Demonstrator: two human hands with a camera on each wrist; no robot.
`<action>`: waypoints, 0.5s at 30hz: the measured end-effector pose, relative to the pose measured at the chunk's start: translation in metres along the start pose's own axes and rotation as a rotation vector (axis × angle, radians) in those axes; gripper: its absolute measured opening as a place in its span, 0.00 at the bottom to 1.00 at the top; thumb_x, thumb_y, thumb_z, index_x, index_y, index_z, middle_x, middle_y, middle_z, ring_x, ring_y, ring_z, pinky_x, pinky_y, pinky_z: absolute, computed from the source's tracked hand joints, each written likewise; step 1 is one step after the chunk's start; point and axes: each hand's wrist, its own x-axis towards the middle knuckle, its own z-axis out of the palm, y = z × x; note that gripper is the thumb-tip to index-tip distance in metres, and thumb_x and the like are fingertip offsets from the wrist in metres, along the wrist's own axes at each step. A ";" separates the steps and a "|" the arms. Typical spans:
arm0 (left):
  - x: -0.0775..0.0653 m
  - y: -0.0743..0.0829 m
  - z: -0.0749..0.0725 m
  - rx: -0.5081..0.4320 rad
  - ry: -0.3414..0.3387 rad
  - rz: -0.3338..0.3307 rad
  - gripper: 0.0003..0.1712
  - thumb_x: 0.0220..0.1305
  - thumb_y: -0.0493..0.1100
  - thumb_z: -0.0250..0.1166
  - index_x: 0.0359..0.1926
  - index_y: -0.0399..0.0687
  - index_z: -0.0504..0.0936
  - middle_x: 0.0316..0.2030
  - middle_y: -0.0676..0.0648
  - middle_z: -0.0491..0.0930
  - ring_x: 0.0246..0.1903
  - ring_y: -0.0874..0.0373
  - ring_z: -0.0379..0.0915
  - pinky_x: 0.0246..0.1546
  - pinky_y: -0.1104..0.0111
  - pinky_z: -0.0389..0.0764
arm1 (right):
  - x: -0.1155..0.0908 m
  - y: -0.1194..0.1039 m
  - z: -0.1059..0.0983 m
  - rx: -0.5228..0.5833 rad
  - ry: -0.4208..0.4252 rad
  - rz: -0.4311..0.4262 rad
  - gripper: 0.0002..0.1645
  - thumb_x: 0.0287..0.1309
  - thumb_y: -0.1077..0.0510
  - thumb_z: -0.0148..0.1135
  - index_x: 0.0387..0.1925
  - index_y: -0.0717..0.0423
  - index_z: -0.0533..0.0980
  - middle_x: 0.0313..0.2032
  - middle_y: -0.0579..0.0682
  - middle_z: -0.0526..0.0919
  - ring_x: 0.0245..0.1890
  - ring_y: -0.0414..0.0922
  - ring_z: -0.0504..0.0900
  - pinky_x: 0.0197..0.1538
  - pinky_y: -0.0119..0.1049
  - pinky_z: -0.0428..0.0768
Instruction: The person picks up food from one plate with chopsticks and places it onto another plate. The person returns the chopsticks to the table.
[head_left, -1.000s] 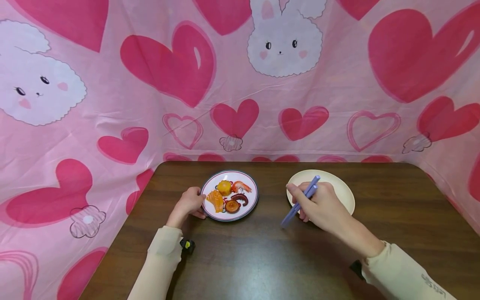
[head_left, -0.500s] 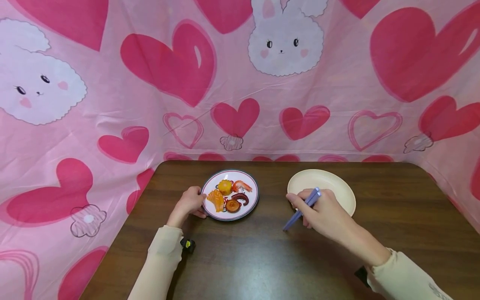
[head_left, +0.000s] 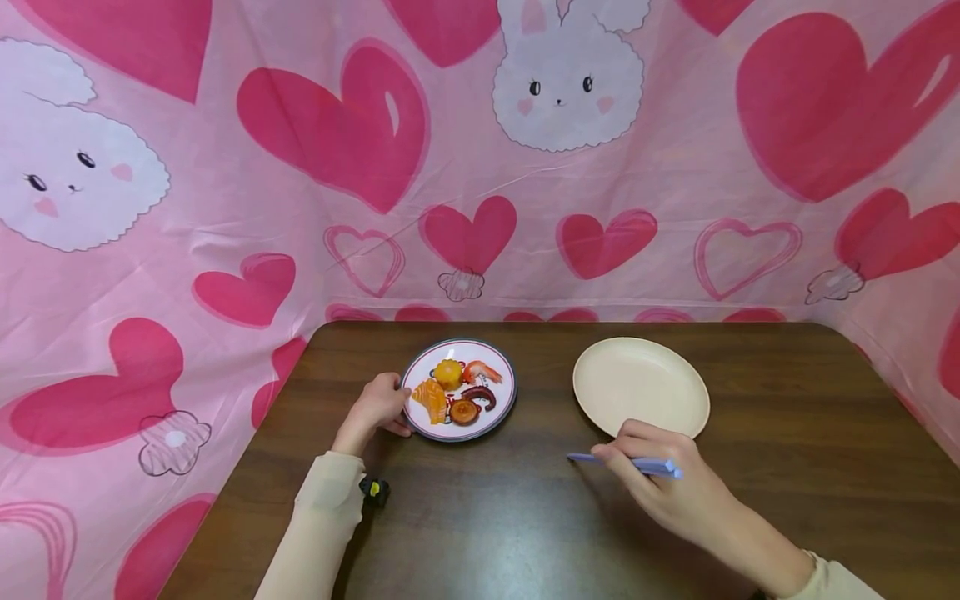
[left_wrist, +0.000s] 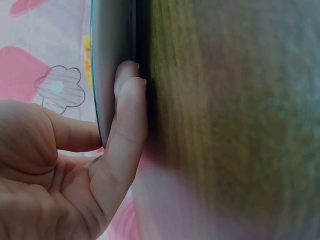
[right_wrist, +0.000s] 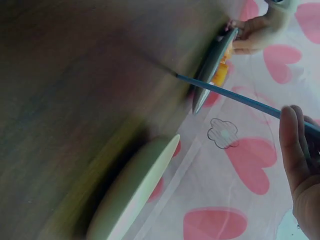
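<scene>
My left hand (head_left: pixel 377 408) pinches the left rim of a white plate (head_left: pixel 498 421) with a dark blue edge. In the left wrist view the thumb lies over the rim and fingers (left_wrist: pixel 131 107) reach underneath. On this plate lie an orange salmon slice (head_left: pixel 431 402), a yellow corn piece (head_left: pixel 448 373), a shrimp (head_left: pixel 482 372), a dark octopus tentacle (head_left: pixel 482 395) and a round brown piece (head_left: pixel 464 412). My right hand (head_left: pixel 667 492) holds lilac chopsticks (head_left: pixel 654 467) just in front of a cream plate (head_left: pixel 641 383). Their tips point left, holding no food, and look close together.
Both plates stand toward the back of a brown wooden table (head_left: pixel 480 517), with a gap between them. Behind and at the sides hangs a pink cloth (head_left: pixel 525 183) printed with hearts and rabbits. A small black object (head_left: pixel 374 492) sits at the left wrist.
My right hand has moved back toward the table's front and slightly right, off the cream plate. The chopsticks have swung from slanted to nearly level. My left hand and the food keep their places.
</scene>
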 end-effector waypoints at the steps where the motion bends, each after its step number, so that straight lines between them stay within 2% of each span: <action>1: 0.000 0.000 0.000 -0.002 0.000 -0.001 0.19 0.82 0.40 0.56 0.64 0.31 0.68 0.36 0.34 0.78 0.24 0.48 0.83 0.28 0.62 0.89 | -0.001 -0.001 0.001 0.001 0.002 -0.021 0.20 0.78 0.48 0.60 0.25 0.41 0.79 0.23 0.33 0.66 0.24 0.26 0.59 0.22 0.14 0.58; 4: 0.000 0.000 0.000 0.001 -0.002 0.000 0.18 0.82 0.40 0.56 0.63 0.31 0.69 0.36 0.34 0.78 0.24 0.47 0.83 0.28 0.62 0.89 | -0.002 -0.003 0.002 -0.004 0.005 -0.059 0.22 0.80 0.48 0.58 0.23 0.42 0.75 0.23 0.34 0.66 0.25 0.26 0.58 0.23 0.13 0.57; 15: 0.000 0.000 0.000 0.000 0.001 -0.005 0.19 0.81 0.39 0.56 0.64 0.31 0.68 0.35 0.34 0.77 0.24 0.47 0.83 0.27 0.62 0.89 | 0.000 -0.008 0.004 0.005 0.023 -0.103 0.21 0.80 0.50 0.58 0.24 0.45 0.78 0.24 0.35 0.69 0.25 0.26 0.62 0.25 0.12 0.60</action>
